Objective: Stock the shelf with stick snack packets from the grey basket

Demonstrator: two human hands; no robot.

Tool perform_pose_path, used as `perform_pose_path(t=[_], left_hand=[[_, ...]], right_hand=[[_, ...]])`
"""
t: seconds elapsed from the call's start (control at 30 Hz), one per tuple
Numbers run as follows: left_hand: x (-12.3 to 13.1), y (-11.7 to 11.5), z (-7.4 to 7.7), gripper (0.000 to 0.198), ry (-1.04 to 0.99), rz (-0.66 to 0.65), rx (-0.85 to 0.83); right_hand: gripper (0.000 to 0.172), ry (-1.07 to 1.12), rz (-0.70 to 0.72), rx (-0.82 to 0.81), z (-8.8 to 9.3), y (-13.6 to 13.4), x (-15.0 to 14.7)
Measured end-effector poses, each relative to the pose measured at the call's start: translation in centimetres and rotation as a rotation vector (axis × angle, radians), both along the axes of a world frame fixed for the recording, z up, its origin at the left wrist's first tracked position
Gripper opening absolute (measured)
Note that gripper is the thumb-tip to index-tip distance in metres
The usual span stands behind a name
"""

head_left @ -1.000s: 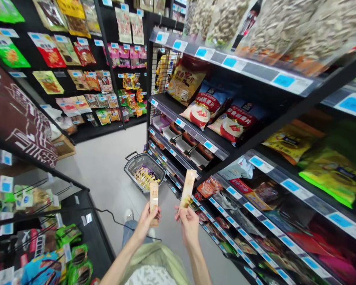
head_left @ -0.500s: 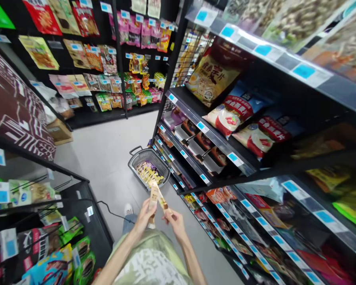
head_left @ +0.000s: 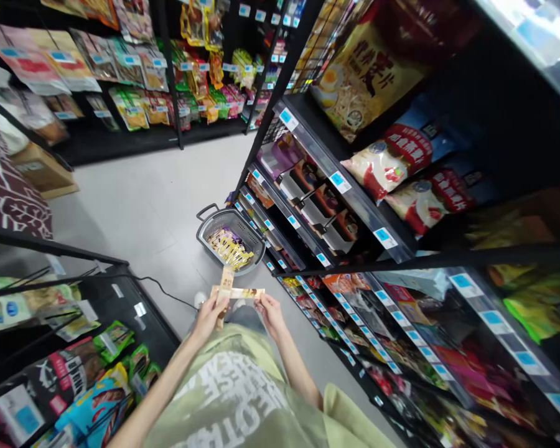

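My left hand is closed on a slim upright snack sachet in pale yellow wrapping. A second sachet lies crosswise behind or against it, and my right hand pinches its right end. Together the two make a cross in front of my body. Just beyond them on the floor stands a grey plastic basket, its handle at the far left. Inside it is a heap of similar small sachets, yellow and some purple. Where the sachets meet, my left fingers partly hide them.
Close on the right rises a tall black shelf with oat bags and boxes. Hanging snack packs line the far wall. At the left are a low rack, a trailing cable and a cardboard box.
The right-hand sachet has turned from slanting to nearly level, crossing the left one. My right hand has risen, and the view has shifted closer to the floor and shelf.
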State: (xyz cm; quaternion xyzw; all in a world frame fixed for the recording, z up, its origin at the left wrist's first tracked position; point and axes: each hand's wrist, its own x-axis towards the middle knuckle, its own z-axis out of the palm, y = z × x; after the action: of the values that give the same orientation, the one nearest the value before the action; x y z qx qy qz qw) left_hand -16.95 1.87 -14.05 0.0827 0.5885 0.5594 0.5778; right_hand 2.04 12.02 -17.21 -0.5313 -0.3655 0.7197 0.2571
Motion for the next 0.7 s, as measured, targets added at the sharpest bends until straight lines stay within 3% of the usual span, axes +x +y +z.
perform_pose_path(t=[0.1,0.2,0.37,0.53,0.7], left_hand=[[0.6,-0.3,0.0,0.070,-0.010,-0.031,-0.025],[1.1,-0.7,-1.0,0.074,-0.009,-0.033,-0.063],[0.1,-0.9,-3.3,0.072,0.022,0.051,-0.163],[-1.4,-0.7,-4.6,0.072,0.048,0.083,-0.262],[-0.4,0.0,-6.5,0.074,0.050,0.056,-0.351]], right_hand=[[0.042,0.024,-0.103,-0.062,-1.3,0.3,-0.8],[0.034,0.025,-0.182,-0.139,-3.0,0.4,-0.8],[0.021,-0.086,-0.390,-0.261,-6.6,1.8,2.0],[0.035,-0.247,-0.542,-0.322,-9.3,6.0,5.4],[0.038,-0.315,-0.607,-0.326,-12.9,11.2,6.3]])
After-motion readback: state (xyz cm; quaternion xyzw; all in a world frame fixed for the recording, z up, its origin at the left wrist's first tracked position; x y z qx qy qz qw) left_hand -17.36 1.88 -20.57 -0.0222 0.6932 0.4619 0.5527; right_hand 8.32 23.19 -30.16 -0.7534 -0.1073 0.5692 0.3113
